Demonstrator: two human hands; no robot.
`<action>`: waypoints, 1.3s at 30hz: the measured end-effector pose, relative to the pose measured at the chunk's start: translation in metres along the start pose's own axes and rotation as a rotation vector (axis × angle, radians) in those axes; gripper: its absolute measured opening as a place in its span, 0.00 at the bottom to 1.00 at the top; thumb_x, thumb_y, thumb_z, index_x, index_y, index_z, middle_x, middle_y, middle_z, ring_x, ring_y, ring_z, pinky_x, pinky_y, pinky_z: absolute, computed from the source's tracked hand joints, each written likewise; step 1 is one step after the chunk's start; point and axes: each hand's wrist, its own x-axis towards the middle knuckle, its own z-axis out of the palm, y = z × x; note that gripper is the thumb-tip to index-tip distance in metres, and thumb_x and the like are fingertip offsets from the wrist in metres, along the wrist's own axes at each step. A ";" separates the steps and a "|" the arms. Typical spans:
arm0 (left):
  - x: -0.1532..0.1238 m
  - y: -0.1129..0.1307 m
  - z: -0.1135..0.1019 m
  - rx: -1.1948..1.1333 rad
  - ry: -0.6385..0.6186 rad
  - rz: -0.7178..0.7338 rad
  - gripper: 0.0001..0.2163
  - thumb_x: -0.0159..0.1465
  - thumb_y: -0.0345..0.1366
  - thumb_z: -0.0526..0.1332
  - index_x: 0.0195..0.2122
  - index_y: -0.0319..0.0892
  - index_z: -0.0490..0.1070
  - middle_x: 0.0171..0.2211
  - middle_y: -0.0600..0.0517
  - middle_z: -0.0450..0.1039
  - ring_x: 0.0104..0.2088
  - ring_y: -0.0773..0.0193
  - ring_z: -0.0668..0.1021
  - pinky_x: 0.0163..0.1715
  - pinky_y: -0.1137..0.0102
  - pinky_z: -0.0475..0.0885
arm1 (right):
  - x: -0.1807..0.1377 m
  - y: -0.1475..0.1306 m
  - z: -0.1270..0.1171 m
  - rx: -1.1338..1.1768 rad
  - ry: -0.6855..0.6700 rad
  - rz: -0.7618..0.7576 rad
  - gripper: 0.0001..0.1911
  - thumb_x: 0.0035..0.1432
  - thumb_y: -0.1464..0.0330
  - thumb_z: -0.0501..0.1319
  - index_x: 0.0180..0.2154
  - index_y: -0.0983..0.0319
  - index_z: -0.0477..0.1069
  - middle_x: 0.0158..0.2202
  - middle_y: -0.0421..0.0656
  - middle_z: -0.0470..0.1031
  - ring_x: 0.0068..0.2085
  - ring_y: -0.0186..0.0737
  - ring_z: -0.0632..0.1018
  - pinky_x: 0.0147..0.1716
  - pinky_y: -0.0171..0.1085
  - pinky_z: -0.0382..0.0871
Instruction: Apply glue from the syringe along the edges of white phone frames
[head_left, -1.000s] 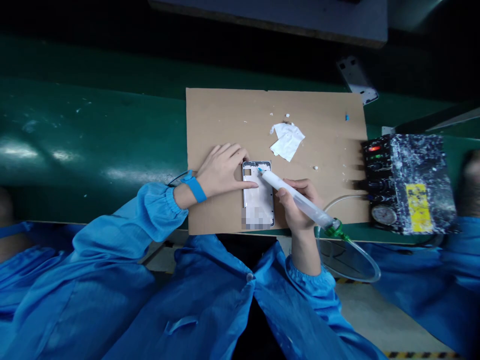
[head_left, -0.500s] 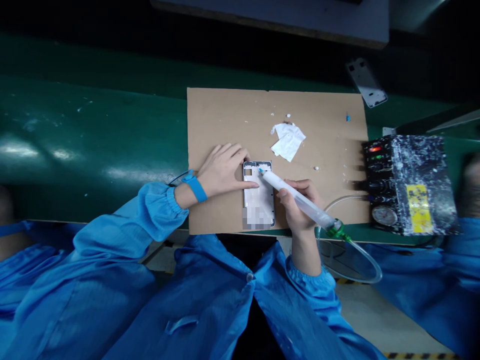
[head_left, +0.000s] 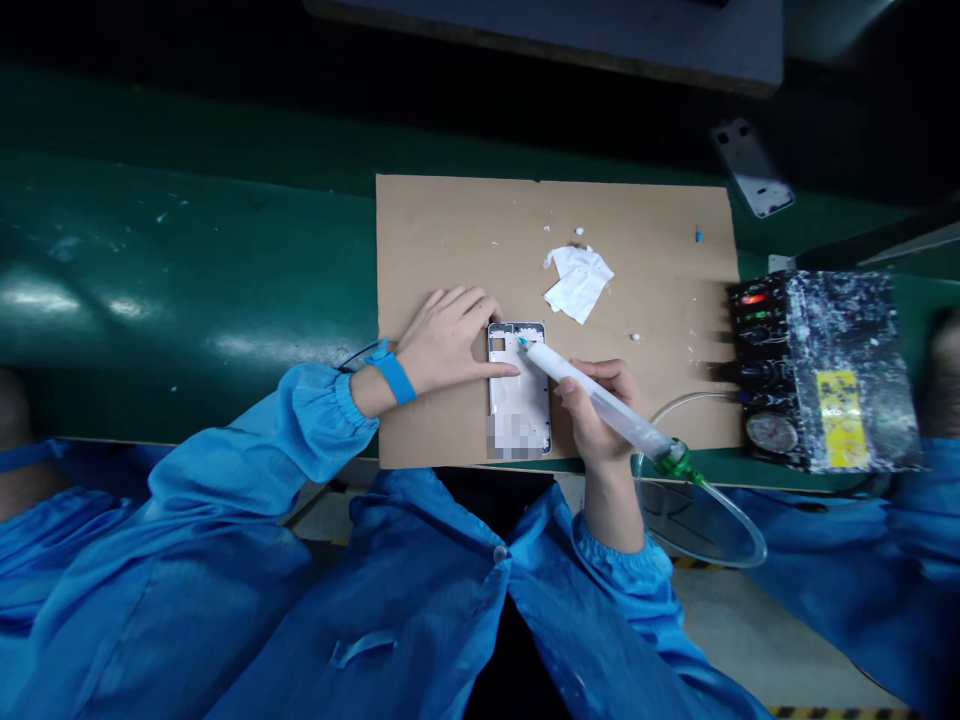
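A white phone middle frame (head_left: 525, 395) lies flat on a brown cardboard sheet (head_left: 442, 235), its lower part blurred out. My left hand (head_left: 448, 340) steadies its upper left: the thumb rests across the inner face and the curled index fingertip is at the top left corner. My right hand (head_left: 600, 415) is wrapped round a clear dispensing syringe (head_left: 592, 395) filled with white material. Its blue needle tip points at the upper part of the frame; whether it touches cannot be told. A green cap (head_left: 675, 460) joins the syringe to a clear hose (head_left: 739, 520).
Right of the cardboard stands a stained black dispenser box (head_left: 847, 350) with a gauge (head_left: 772, 433). Crumpled white wipes (head_left: 579, 282), white blobs and a small blue tip (head_left: 699, 236) lie on the cardboard. Another phone frame (head_left: 754, 170) lies beyond. Co-workers' blue sleeves (head_left: 911, 500) show at both sides.
The view has shifted very slightly. Both hands, the syringe and the phone frame keep practically the same positions relative to each other.
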 end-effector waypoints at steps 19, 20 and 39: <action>0.001 0.000 0.001 -0.001 -0.012 -0.003 0.31 0.64 0.67 0.72 0.49 0.43 0.74 0.49 0.45 0.80 0.51 0.47 0.79 0.55 0.54 0.69 | 0.001 -0.003 0.001 -0.064 -0.007 -0.001 0.14 0.65 0.56 0.76 0.43 0.58 0.80 0.36 0.42 0.86 0.32 0.39 0.84 0.29 0.38 0.81; 0.001 0.000 0.001 -0.001 -0.012 -0.001 0.31 0.64 0.67 0.72 0.49 0.43 0.75 0.49 0.45 0.80 0.51 0.47 0.79 0.55 0.54 0.69 | 0.002 -0.004 0.001 -0.060 -0.008 -0.002 0.14 0.65 0.56 0.76 0.43 0.58 0.80 0.36 0.42 0.86 0.32 0.39 0.84 0.29 0.38 0.81; 0.001 0.000 0.001 0.019 -0.006 0.000 0.31 0.63 0.66 0.73 0.48 0.43 0.73 0.49 0.46 0.80 0.51 0.47 0.79 0.53 0.55 0.69 | 0.003 -0.010 0.002 -0.050 -0.012 0.059 0.18 0.62 0.53 0.77 0.42 0.59 0.81 0.33 0.44 0.86 0.28 0.39 0.82 0.25 0.37 0.78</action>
